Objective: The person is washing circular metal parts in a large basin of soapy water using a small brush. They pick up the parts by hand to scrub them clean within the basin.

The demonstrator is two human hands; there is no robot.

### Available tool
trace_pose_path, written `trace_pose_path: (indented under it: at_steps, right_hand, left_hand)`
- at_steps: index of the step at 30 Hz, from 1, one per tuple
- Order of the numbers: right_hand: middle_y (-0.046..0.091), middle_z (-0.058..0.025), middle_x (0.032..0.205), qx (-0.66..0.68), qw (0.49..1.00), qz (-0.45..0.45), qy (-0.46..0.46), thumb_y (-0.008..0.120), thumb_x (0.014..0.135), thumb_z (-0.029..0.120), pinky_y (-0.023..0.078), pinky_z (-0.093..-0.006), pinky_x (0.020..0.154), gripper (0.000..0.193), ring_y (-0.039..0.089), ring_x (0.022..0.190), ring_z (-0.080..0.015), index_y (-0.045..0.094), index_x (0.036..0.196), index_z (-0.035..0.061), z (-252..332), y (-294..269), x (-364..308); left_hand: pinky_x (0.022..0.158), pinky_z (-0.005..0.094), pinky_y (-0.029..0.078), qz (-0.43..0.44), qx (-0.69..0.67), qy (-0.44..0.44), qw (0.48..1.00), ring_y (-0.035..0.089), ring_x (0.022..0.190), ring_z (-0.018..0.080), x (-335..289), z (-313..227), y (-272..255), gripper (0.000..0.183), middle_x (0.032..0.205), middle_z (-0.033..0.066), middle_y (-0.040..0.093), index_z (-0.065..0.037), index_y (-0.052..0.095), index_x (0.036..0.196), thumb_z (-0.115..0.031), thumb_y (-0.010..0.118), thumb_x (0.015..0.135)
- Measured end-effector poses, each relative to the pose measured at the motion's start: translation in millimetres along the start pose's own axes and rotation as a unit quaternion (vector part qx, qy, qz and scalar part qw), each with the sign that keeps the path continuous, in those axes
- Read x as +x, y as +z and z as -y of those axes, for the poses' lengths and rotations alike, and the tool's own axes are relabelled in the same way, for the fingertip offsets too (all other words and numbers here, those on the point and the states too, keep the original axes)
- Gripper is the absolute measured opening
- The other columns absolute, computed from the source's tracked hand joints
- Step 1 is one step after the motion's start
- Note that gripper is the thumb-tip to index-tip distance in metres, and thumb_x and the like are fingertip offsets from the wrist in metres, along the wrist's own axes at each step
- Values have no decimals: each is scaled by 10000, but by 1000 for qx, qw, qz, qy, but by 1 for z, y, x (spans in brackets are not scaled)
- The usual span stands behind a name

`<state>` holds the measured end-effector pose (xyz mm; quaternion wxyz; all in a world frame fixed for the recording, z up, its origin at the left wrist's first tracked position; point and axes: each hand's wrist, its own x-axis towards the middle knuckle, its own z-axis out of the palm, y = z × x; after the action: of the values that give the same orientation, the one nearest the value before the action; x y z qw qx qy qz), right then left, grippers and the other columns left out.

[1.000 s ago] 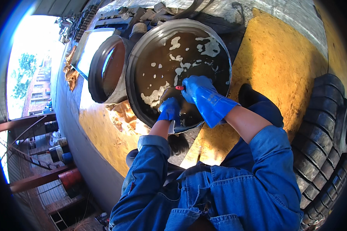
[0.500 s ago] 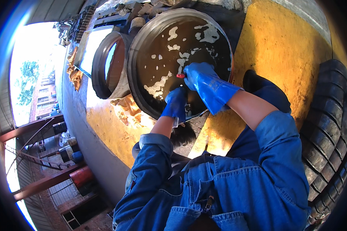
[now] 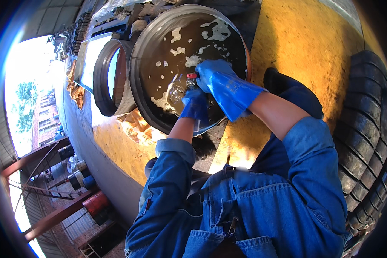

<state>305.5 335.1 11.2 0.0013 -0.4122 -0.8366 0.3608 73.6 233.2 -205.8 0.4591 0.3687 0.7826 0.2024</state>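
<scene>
A wide round metal tub (image 3: 136,60) holds murky brown liquid with patches of white foam. Both my hands wear blue rubber gloves and are over it. My right hand (image 3: 217,76) is closed around a small tool with a red end (image 3: 192,75); the rest of the tool is hidden by the glove. Just below and left of it, my left hand (image 3: 195,102) is low at the liquid, fingers curled around something small. A shiny, wet-looking bit shows between the hands, too small to name. Ripples spread in the liquid beside my left hand.
A metal ring-shaped drum (image 3: 105,77) stands against the tub's left side. Large black tyres (image 3: 361,129) stand at the right. Yellow-painted floor (image 3: 305,47) lies under the tub, with crumpled brown wrapping (image 3: 135,124) near its lower left. My dark boot (image 3: 276,81) is beside the tub.
The red end of the tool has moved down closer to my left hand. The liquid around the left hand is newly rippled and splashing. The whole view has shifted slightly.
</scene>
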Motion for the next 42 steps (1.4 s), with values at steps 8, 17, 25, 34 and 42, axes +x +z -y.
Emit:
trace_pose_path:
  at_steps: [8, 17, 25, 34, 42]
  right_hand:
    - [762, -137, 1071, -18, 999, 23, 39, 691, 879, 266, 582, -496, 842, 277, 735, 989, -381, 759, 1108, 125, -26, 11, 12]
    - [770, -105, 1025, -49, 997, 55, 19, 679, 866, 210, 576, -493, 791, 226, 742, 953, -361, 771, 1062, 146, -11, 12, 14]
    - [772, -100, 900, -56, 998, 42, -7, 722, 789, 154, 577, -440, 666, 204, 753, 818, -305, 781, 984, 150, -9, 13, 12]
    - [776, -84, 933, -38, 998, 46, 9, 718, 802, 137, 564, -480, 673, 245, 756, 861, -327, 778, 1040, 156, -23, 20, 10]
    - [779, -75, 1019, -53, 997, 61, 13, 731, 829, 171, 564, -508, 721, 266, 752, 942, -337, 778, 1091, 170, -26, 21, 7]
  left_hand:
    - [1000, 471, 541, 73, 518, -13, 852, 631, 1261, 351, -83, -128, 23, 402, 1339, 165, 669, -186, 673, 1318, -178, 679, 916]
    - [959, 494, 546, 132, 288, 94, 944, 664, 1174, 386, -38, -24, -28, 319, 1261, 173, 701, -154, 706, 1233, -190, 654, 921]
    - [931, 428, 535, 108, 289, 36, 950, 681, 1138, 355, -8, 22, -24, 297, 1188, 180, 725, -100, 720, 1156, -297, 625, 956]
    - [852, 455, 554, 156, 313, 191, 917, 706, 1003, 401, -89, -78, -15, 246, 1047, 230, 738, -57, 747, 1083, -201, 671, 900]
    - [929, 449, 542, 198, 430, 140, 870, 675, 1115, 387, -65, -75, -1, 305, 1135, 225, 722, -47, 742, 1093, -243, 731, 860]
